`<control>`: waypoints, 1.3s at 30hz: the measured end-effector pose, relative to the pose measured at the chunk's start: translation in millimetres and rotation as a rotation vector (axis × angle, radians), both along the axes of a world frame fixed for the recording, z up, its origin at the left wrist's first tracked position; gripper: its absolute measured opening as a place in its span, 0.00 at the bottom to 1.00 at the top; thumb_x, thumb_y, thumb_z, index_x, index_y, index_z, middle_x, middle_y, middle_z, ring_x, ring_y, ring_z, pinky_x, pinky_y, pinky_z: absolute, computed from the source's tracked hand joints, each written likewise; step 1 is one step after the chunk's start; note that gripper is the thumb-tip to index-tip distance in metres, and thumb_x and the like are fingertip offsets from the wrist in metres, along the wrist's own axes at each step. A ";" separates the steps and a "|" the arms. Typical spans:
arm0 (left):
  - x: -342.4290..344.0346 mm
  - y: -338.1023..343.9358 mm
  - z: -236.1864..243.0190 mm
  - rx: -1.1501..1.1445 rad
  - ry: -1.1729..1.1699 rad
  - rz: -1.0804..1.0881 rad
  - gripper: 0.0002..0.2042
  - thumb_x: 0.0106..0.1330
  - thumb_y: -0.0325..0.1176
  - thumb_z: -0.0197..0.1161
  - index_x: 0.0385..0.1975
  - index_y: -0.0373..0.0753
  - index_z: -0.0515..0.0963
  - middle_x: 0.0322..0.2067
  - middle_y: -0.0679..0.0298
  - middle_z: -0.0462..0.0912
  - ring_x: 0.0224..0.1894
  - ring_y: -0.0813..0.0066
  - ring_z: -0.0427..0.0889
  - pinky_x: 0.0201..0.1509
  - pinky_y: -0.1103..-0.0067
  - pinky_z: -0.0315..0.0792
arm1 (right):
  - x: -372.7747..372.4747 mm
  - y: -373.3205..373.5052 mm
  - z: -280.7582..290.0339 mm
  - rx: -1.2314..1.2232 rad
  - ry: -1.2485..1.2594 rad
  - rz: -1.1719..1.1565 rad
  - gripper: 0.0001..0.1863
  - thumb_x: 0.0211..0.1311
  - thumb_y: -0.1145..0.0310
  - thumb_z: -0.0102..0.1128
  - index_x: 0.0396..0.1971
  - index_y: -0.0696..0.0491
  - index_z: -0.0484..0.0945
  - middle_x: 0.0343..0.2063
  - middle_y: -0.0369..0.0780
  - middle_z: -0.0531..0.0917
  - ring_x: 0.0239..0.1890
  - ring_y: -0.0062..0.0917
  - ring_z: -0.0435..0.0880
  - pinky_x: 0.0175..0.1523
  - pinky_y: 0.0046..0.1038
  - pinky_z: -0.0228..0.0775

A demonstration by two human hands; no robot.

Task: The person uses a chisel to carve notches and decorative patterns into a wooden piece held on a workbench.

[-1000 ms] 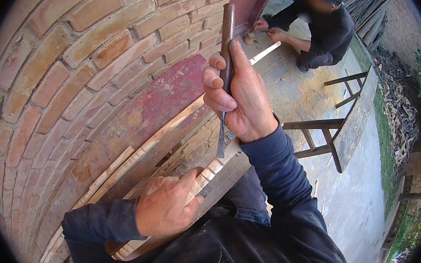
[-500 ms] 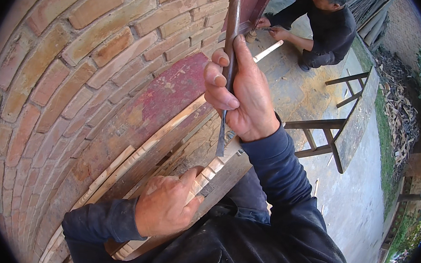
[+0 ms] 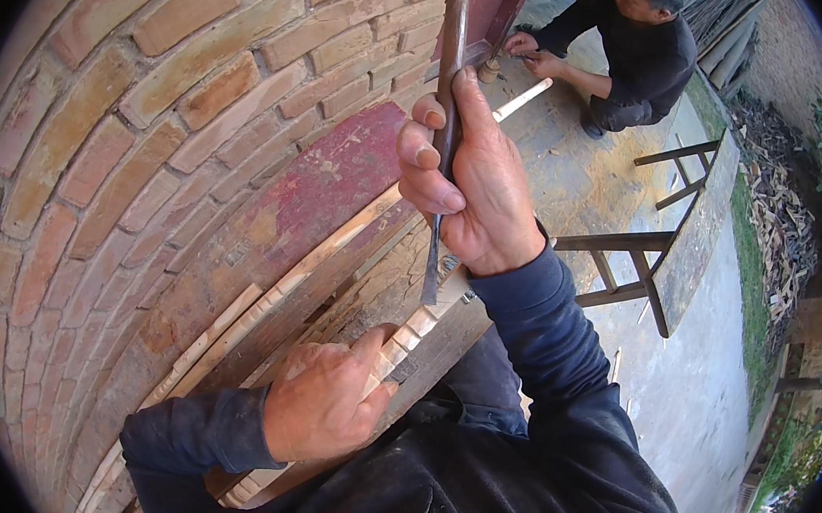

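Note:
My right hand [image 3: 467, 178] is wrapped round the dark handle of a chisel [image 3: 452, 84], which stands nearly upright. The chisel's blade points down, its tip at the notched face of a pale wooden strip [image 3: 415, 327]; whether it touches cannot be made out. My left hand [image 3: 331, 391] grips that strip below the tip, index finger along its side. Several notches are cut across the strip. Its lower part runs beneath my left hand and sleeve.
Two more pale strips [image 3: 259, 312] lie on the worn wooden bench [image 3: 326, 171] along a brick wall [image 3: 193, 71]. A co-worker [image 3: 634, 51] squats at the far side, hands on a small object. A dark wooden bench [image 3: 702, 223] stands right; split firewood [image 3: 777, 210] lies beyond.
My hands, the chisel and the strip hold practically the same place. The co-worker's hands and head have shifted slightly.

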State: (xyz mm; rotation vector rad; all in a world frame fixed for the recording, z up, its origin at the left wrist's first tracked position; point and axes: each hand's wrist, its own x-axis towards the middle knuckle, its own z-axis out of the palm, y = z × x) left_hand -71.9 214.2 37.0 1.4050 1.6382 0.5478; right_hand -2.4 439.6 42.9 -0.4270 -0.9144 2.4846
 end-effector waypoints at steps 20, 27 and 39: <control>-0.2 0.6 0.6 0.007 -0.021 -0.014 0.24 0.65 0.34 0.62 0.57 0.27 0.69 0.31 0.37 0.83 0.37 0.33 0.82 0.43 0.54 0.75 | -2.8 -0.7 -0.7 0.059 -0.105 0.064 0.23 0.84 0.45 0.35 0.37 0.50 0.64 0.22 0.37 0.78 0.09 0.13 0.58 0.15 0.16 0.52; -2.5 -2.0 -8.3 0.091 0.009 -0.033 0.26 0.64 0.32 0.60 0.60 0.27 0.67 0.26 0.38 0.82 0.31 0.37 0.83 0.39 0.51 0.75 | -0.9 -21.1 8.3 0.172 -0.382 0.106 0.23 0.84 0.46 0.36 0.38 0.51 0.66 0.22 0.37 0.76 0.09 0.13 0.58 0.13 0.16 0.49; 2.5 -0.9 3.2 -0.005 0.049 -0.016 0.25 0.66 0.35 0.62 0.58 0.25 0.68 0.30 0.38 0.82 0.35 0.34 0.82 0.42 0.52 0.73 | -3.0 -1.5 6.2 0.026 -0.050 0.010 0.24 0.84 0.45 0.32 0.36 0.49 0.65 0.20 0.35 0.75 0.08 0.12 0.57 0.14 0.16 0.49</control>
